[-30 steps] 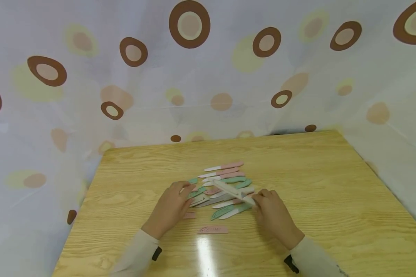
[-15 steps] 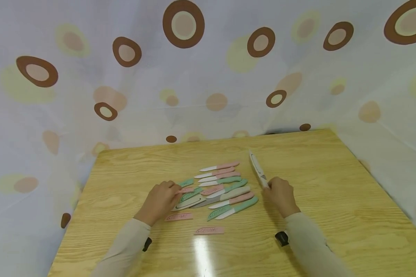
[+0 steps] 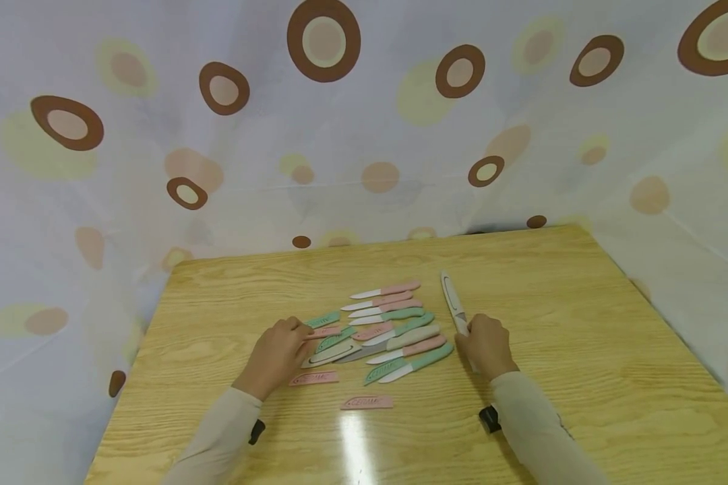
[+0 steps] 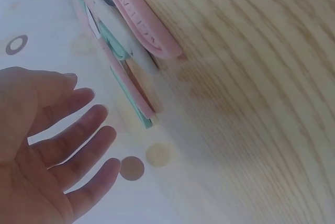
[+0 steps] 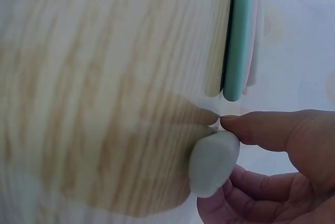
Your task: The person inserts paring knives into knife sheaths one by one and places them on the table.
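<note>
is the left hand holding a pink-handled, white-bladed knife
No, in the left wrist view the left hand grips nothing, its fingers lying apart.

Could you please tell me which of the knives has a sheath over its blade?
It is the cream-handled knife at the right hand, apart from the other knives: a cream sheath covers most of its blade, while theirs lie bare.

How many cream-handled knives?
2: one cream-handled knife lies between a green knife and a pink knife; the right hand holds the other knife. More may be hidden.
</note>
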{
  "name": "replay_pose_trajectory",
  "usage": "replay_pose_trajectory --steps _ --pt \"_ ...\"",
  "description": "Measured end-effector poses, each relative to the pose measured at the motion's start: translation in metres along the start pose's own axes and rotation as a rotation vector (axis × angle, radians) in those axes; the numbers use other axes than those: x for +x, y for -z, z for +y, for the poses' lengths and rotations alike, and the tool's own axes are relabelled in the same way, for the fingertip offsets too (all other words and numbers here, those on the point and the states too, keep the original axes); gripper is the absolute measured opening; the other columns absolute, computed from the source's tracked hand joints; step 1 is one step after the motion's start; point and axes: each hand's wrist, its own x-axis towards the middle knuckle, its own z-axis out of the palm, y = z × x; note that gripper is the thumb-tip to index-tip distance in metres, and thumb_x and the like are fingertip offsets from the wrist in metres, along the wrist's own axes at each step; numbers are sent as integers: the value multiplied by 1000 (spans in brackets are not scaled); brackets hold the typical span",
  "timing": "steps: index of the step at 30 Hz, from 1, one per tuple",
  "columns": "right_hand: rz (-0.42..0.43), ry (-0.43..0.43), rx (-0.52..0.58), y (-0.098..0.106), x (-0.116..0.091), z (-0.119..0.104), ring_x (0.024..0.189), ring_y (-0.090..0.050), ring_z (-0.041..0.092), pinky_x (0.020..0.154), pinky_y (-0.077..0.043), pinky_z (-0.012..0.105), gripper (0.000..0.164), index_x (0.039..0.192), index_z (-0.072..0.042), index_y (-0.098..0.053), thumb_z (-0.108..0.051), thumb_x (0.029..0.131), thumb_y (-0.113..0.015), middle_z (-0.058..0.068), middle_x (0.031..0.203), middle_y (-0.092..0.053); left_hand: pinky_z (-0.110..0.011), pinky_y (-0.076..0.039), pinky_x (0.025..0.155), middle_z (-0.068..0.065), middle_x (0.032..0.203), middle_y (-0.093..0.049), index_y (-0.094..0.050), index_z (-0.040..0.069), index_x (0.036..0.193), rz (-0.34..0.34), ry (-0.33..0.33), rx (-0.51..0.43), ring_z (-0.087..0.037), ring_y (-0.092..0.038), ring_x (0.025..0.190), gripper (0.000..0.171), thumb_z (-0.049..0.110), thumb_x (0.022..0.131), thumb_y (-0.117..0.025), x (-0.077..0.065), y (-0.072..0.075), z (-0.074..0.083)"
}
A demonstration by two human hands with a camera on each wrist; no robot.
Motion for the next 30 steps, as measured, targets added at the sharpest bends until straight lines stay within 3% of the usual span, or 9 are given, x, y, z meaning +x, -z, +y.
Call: replay_pose_trajectory --steps 4,7,13,18,20,23,30 --pt "4 7 11 -1 0 1 42 -37 12 42 -34 27 32 52 -9 -43 -9 80 -59 0 47 -43 -28 -51 66 -7 90 -62 -69 4 96 -28 20 5 -20 -57 79 19 18 83 -70 -2 0 -1" --pt "5 12 3 0 1 1 44 -39 13 43 -35 28 30 53 -8 -44 -10 80 -60 0 49 -44 -29 -50 69 -6 90 -61 -68 3 96 -55 45 -11 -19 -56 81 18 16 84 -69 -3 0 -1" --pt "8 34 -15 2 -1 1 54 -45 19 50 -43 34 27 64 0 -52 -17 84 -60 6 59 -49 -29 -50 72 -6 89 -58 -67 2 97 -71 65 -45 -19 -54 82 17 13 84 -68 -6 -3 -1" --pt "79 133 -52 10 -10 -5 70 -52 28 65 -47 44 31 86 9 -58 -21 89 -59 17 79 -55 -28 -50 71 -7 90 -59 -67 1 97 -61 60 -69 -19 -55 81 17 12 84 -68 -5 -4 -1" --pt "99 175 -55 12 -16 -11 68 -53 25 62 -49 41 29 92 7 -61 -21 89 -61 15 81 -57 -27 -50 70 -8 90 -60 -67 0 97 -58 58 -79 -19 -55 81 18 12 85 -67 0 -2 0" --pt "120 251 -35 11 -30 -22 62 -50 17 52 -46 32 18 86 -1 -64 -18 87 -64 7 76 -56 -28 -50 70 -11 93 -60 -66 -3 100 -50 60 -103 -20 -55 82 20 11 85 -67 13 5 2" --pt "88 384 7 -3 -66 -41 67 -50 10 56 -45 24 6 77 -12 -64 -14 80 -69 -5 73 -56 -30 -49 75 -11 96 -60 -66 -1 104 -70 73 -45 -24 -56 87 23 12 85 -67 42 13 2"
